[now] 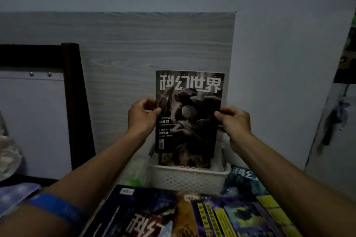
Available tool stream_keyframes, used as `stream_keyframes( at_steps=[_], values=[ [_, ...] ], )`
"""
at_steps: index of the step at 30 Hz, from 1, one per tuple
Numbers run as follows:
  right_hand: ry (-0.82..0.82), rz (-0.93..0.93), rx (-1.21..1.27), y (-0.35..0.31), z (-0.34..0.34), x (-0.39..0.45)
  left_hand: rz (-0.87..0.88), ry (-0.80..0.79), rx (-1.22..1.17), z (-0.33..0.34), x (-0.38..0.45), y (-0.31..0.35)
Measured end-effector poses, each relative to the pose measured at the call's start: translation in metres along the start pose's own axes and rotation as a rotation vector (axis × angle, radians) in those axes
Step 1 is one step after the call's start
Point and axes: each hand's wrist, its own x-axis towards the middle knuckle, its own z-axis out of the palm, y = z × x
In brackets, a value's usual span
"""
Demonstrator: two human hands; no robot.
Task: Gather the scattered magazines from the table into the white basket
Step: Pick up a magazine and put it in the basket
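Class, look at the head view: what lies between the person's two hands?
A dark magazine, upright above the white basket, gripped at its edges by the left hand and right hand.

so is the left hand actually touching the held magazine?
Touching. The head view shows the left hand pinching the upright magazine's left edge, thumb on the cover.

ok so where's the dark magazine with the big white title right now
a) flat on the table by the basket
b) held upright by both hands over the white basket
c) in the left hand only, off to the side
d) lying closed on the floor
b, the dark magazine stands upright, gripped at its side edges by the left hand and right hand, its lower end over the white basket.
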Motion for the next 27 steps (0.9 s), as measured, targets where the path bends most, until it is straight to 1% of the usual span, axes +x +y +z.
stream_keyframes(
  at_steps=[4,7,12,19,22,27],
  values=[
    [0.078,0.169,0.09,0.05,0.012,0.022,-0.03,-0.033,0.057,0.018,0.006,-0.039],
    [0.088,0.215,0.081,0.075,0.018,0.028,-0.053,-0.05,0.087,0.023,0.005,-0.06],
    [0.128,0.158,0.035,0.089,0.021,0.03,-0.093,-0.033,0.096,0.027,0.008,-0.08],
    [0.17,0.134,-0.162,0.099,0.025,0.035,-0.114,0.042,0.344,0.037,0.011,-0.083],
    [0.166,0.15,-0.185,0.1,0.026,0.034,-0.148,0.001,0.367,0.04,0.009,-0.082],
    [0.125,0.096,-0.245,0.097,0.01,0.015,-0.163,-0.043,0.43,0.033,-0.002,-0.077]
  ],
)
